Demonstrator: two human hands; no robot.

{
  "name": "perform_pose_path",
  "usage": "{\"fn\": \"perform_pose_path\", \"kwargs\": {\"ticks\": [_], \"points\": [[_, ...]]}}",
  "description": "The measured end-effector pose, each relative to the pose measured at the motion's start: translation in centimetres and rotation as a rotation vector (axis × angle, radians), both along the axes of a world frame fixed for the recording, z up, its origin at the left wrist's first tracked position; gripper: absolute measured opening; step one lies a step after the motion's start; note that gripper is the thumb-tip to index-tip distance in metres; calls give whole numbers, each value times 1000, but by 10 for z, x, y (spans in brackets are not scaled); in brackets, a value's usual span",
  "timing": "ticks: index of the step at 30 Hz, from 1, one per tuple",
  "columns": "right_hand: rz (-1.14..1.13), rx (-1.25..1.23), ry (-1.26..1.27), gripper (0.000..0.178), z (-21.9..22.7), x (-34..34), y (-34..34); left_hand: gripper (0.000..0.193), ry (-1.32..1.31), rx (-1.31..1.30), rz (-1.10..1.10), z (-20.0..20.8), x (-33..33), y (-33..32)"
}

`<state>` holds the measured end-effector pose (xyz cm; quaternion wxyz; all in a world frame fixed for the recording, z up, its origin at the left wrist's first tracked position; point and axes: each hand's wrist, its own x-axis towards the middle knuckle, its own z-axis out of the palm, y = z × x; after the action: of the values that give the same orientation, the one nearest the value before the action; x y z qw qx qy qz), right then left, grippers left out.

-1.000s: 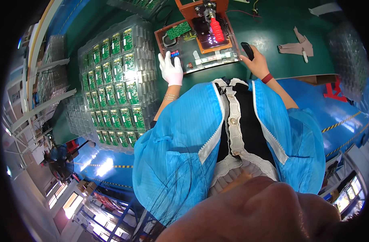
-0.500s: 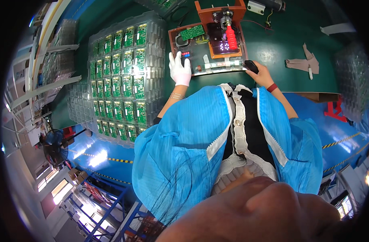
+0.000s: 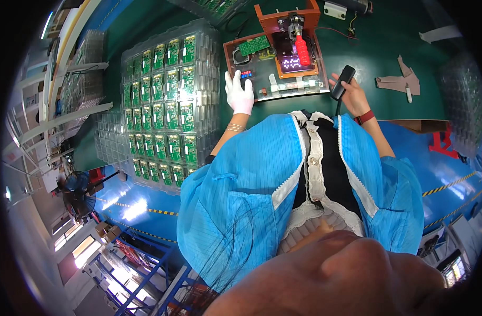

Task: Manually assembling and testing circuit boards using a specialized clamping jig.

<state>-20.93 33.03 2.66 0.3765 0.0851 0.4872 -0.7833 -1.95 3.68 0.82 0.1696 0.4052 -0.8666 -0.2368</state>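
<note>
Left hand, gloved, fingers spread flat on test fixture, steadying it; right hand at 3 o'clock, fingers wrapped around black scanner, ready for use.

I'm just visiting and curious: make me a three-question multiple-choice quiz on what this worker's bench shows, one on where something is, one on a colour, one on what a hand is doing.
1. Where do the clear trays of green circuit boards lie?
A. To the person's left
B. To the person's right
C. On the person's lap

2. What colour is the glove on the left hand?
A. Black
B. White
C. Yellow

3. What is the right hand doing?
A. Lying flat and empty
B. Gripping a black handheld scanner
C. Holding a circuit board

Answers:
1 A: the stacked trays fill the green mat left of the orange test fixture.
2 B: the glove shows plain white, fingers resting at the fixture's left edge.
3 B: bare fingers wrap the dark handle, with its cable running down from it.
</note>
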Motion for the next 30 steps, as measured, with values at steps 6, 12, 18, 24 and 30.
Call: {"fn": "perform_pose_path", "kwargs": {"ticks": [6,12,18,24,30], "points": [[116,139,331,43,-2,12,-3,48,0,-4,2,-2,1,-1],[138,292,493,43,0,17,-5,48,21,-10,-3,-5,2,-2],[162,349,498,43,3,16,-4,46,23,-42,-9,-7,2,-1],[104,337,498,37,6,18,-5,48,27,-5,-6,-4,1,-1],[245,322,344,32,20,16,-3,48,25,-13,5,-5,2,-2]]}}
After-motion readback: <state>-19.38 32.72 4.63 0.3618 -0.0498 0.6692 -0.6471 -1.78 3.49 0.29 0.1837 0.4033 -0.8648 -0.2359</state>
